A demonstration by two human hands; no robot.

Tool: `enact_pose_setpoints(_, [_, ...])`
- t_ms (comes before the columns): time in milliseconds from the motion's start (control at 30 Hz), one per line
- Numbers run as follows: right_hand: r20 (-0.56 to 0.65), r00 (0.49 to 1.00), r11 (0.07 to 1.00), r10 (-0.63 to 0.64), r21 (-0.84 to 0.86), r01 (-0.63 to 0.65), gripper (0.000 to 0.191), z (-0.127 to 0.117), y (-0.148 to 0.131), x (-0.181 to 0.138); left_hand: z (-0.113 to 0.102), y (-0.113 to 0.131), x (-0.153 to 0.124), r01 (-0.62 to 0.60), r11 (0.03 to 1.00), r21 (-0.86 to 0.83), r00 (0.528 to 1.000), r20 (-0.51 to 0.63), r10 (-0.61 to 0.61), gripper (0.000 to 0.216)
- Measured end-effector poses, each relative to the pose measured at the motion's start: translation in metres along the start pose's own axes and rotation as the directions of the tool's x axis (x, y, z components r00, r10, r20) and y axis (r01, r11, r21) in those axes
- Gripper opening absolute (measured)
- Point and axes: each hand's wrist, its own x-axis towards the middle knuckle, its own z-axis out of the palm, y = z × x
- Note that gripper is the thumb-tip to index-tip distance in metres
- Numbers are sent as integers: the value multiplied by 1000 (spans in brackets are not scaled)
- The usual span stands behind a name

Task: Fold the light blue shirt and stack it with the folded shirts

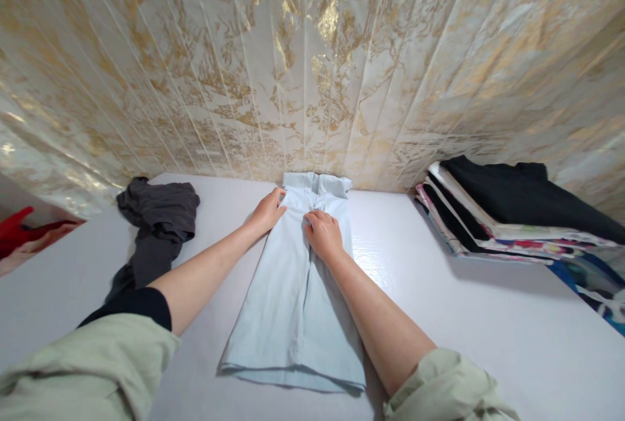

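Observation:
A pale blue garment lies lengthwise on the white table, its wide hem toward me and its narrower end near the curtain. I cannot tell which kind of garment it is. My left hand is at its left edge near the far end, thumb and fingers closed on the cloth. On the middle of the garment, a little nearer to me, rests my right hand with its fingers curled onto the fabric. Small creases show just beyond those fingers, and the fingertips are partly hidden.
A crumpled dark grey garment lies on the left of the white table. At the right stands a stack of folded clothes, with blue patterned cloth beside it. A gold-patterned curtain hangs behind; red cloth shows far left.

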Motion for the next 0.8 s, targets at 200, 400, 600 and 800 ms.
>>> enact_pose_setpoints(200, [-13,1000,1000,0,8,0,31,3,1,1,-8,-3,-33,30,999,-18,994,109,-28,56])
enact_pose_setpoints(400, [-10,1000,1000,-11,2,11,30,5,3,1,-29,-10,-73,-192,978,75,961,215,173,31])
enact_pose_setpoints(600, [-1,1000,1000,-22,12,22,32,2,2,-1,-17,9,-105,-328,914,237,945,81,318,34])
enact_pose_setpoints(800, [-10,999,999,-41,19,41,32,4,5,-2,9,29,-143,-474,816,330,861,368,351,58])
